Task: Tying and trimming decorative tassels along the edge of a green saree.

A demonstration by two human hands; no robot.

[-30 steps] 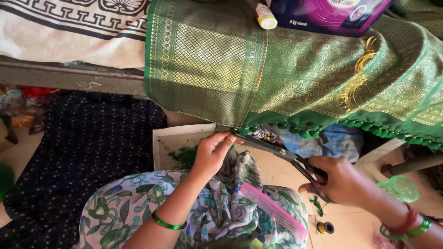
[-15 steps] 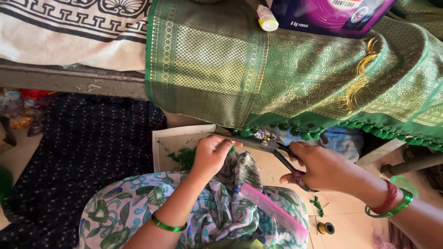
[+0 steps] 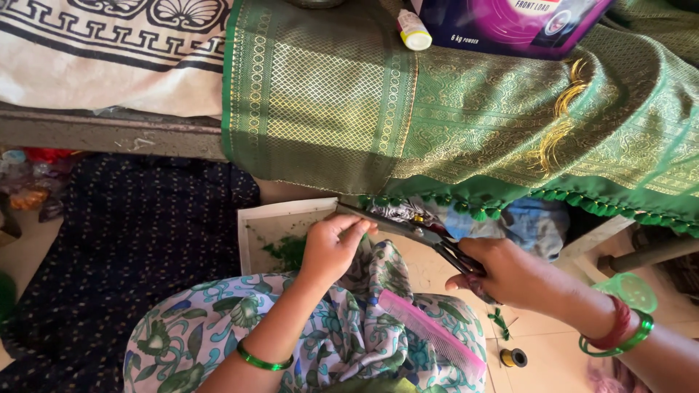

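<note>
Draped over the edge of a low bed, a green and gold sari (image 3: 451,124) hangs toward the floor, its lower border trimmed with a row of small green tassels (image 3: 477,211). A cream printed cloth (image 3: 95,51) lies to one side of it on the bed, with a purple box (image 3: 510,22) and a small white bottle (image 3: 413,29) resting above.

Below the hem, the left hand (image 3: 331,247) has its fingertips pressed together on something fine at the border, probably threads, though they are too small to make out. The right hand (image 3: 510,273) is closed around the handles of dark scissors (image 3: 408,229), whose blades point toward the left hand's pinch, just under the tassels.

I judge the sari to be light, soft and limp, likely to slip and bunch, so it is best held close to the hem, right beside the blades, to keep it taut. The scissors are stiff and sharp, and belong gripped by the handle loops.

A pink comb (image 3: 429,335) rests on the floral-clad lap, a white tray (image 3: 251,233) with green clippings stands just beyond the knees, and a small thread spool (image 3: 513,356) lies on the floor.
</note>
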